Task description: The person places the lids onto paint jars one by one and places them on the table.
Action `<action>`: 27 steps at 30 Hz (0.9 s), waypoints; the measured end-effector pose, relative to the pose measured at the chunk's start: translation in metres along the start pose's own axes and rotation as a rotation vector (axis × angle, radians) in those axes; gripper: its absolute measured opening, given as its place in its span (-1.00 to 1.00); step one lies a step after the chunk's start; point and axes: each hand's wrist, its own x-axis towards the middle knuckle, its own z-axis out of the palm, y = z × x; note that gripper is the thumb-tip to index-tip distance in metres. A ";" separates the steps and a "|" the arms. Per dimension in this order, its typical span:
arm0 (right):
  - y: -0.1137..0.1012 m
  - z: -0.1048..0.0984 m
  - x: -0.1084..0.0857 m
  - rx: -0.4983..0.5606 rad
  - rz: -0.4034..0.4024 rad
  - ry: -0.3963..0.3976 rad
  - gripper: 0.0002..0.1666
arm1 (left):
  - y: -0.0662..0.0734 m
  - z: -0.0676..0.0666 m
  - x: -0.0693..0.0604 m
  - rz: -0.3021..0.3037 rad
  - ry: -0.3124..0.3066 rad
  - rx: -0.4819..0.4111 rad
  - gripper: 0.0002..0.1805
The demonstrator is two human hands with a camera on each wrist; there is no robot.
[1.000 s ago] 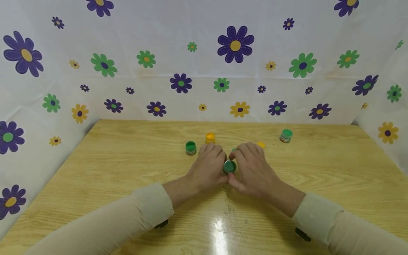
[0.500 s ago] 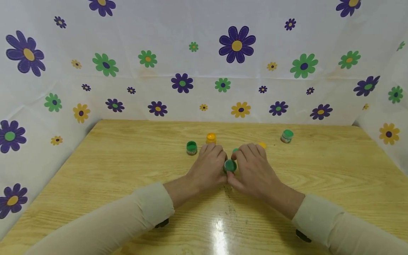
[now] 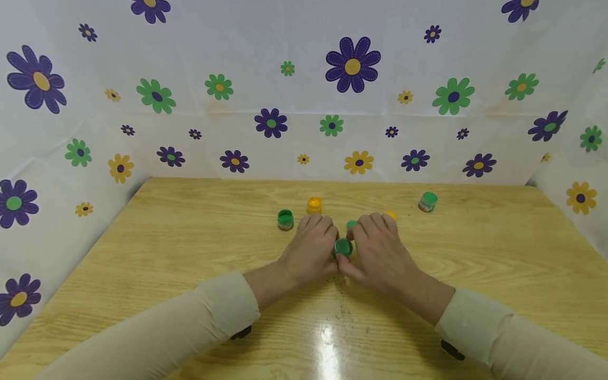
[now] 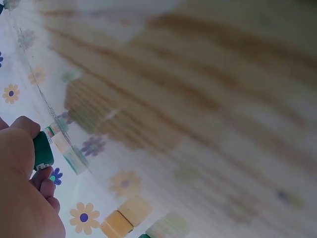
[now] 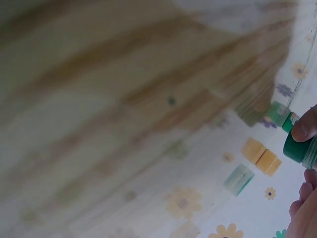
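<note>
Just above the middle of the table, both hands hold one small green paint jar (image 3: 343, 247) between them, its round green top tilted toward the head camera. My left hand (image 3: 309, 250) grips it from the left, its fingers curled out of sight. From the right, my right hand (image 3: 377, 250) pinches it, thumb at the near edge and index finger at the far edge. In the right wrist view, the thumb (image 5: 304, 129) presses the dark green part of the jar (image 5: 297, 148), beside a ridged band. The left wrist view shows the jar (image 4: 43, 151) between thumb and fingers.
Beyond my left hand stand an open dark green jar (image 3: 285, 220) and an open yellow jar (image 3: 314, 206). A green round piece (image 3: 351, 224) and a yellow one (image 3: 390, 215) are partly hidden behind my right hand. Another green jar (image 3: 428, 202) stands at back right.
My right thumb and index finger have shifted slightly around the jar's top. More of the green piece behind the hand shows. The left hand and the other jars stay put.
</note>
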 end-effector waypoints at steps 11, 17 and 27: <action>0.000 0.000 0.000 -0.003 0.002 -0.007 -0.59 | 0.000 0.000 0.000 0.009 0.007 0.014 -0.54; 0.000 0.000 0.000 -0.017 0.016 -0.015 -0.57 | 0.000 0.000 0.000 0.019 0.006 0.028 -0.52; -0.001 -0.001 0.000 -0.027 0.061 -0.034 -0.53 | 0.000 0.000 0.000 0.023 0.014 0.019 -0.52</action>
